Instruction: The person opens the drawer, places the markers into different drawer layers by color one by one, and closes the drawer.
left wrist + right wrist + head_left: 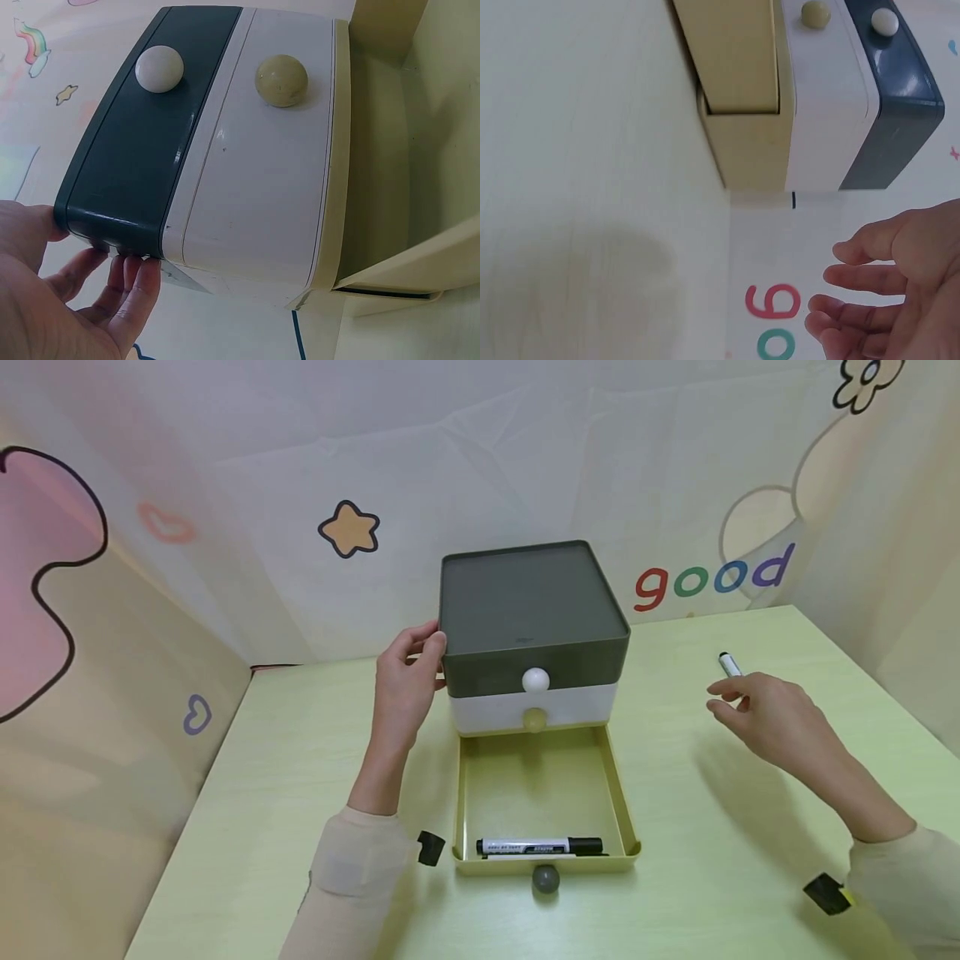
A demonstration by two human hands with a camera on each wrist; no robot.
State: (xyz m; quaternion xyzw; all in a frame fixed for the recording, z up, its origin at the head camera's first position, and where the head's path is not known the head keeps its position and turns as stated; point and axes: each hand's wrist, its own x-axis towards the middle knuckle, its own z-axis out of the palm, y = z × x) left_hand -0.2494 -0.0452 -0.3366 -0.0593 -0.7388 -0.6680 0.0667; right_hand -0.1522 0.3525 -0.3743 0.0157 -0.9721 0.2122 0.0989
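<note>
A small stacked drawer box (536,602), dark green-grey over white over yellow, stands at the middle of the table. My left hand (405,681) grips its upper left side; in the left wrist view the thumb is at the top edge and the fingers (135,292) are against the side. The yellow bottom drawer (532,777) is pulled out, and a black-capped whiteboard marker (525,846) lies along its front wall. Held over the table on the right, my right hand (780,722) has loosely bent fingers with nothing in them. Just beyond it shows another marker (729,663), partly hidden by the hand.
Round knobs mark the drawer fronts: a white knob (536,680), a yellow knob (535,719) and a grey knob (546,879) on the pulled-out drawer. Behind the pale green table (292,827) hangs a printed cloth backdrop (262,552).
</note>
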